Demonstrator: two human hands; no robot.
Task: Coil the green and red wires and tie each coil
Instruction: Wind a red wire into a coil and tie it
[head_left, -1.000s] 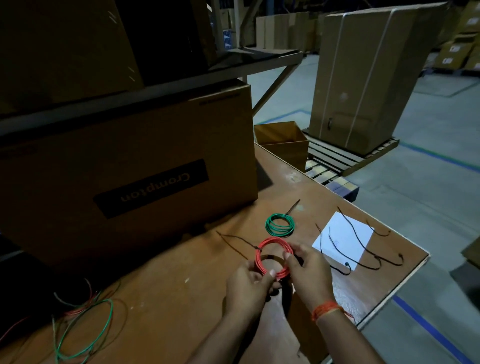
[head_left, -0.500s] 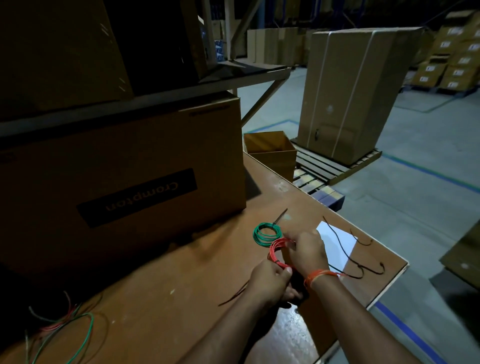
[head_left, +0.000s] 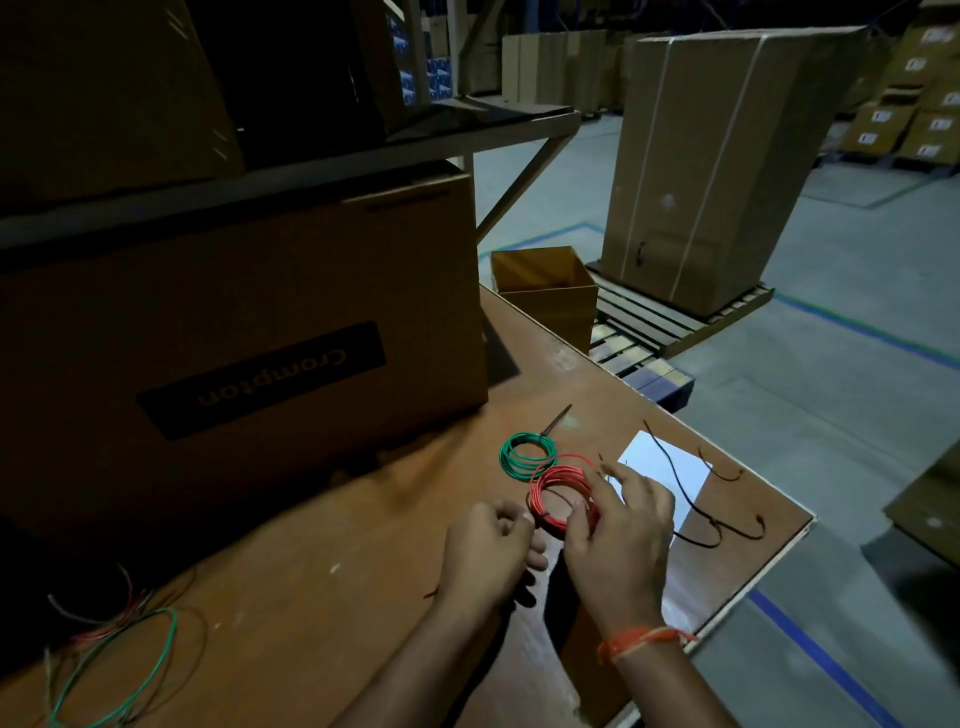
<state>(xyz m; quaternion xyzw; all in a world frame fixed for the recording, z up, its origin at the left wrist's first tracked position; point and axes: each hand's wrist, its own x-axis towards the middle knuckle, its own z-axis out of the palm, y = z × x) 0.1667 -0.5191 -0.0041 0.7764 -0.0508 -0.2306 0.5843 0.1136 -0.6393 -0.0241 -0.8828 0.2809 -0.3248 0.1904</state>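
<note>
At the near left edge of the worktop, loose green and red wire lies uncoiled, work apparently left to do. Nearer the middle, both hands are at the red coil, which a second ago was lifted between them and now lies low, on or just above the board, its far rim just beside the green coil. The left hand, fingers curled, pinches what appears to be a dark tie at the coil's near rim; the right hand grips the coil's right side with thumb and curled fingers, its forefinger stretched toward the white sheet. The shift from turning the loop in the air to working one spot on its rim suggests the red coil is being bound, though whether the tie is fully closed cannot be told in this dim light. Just beyond, the green coil lies wound on the worktop, a dark strand jutting from its far side, likely its tie. Spare black ties trail across the sheet to the right. Farther back stands a large carton.
</note>
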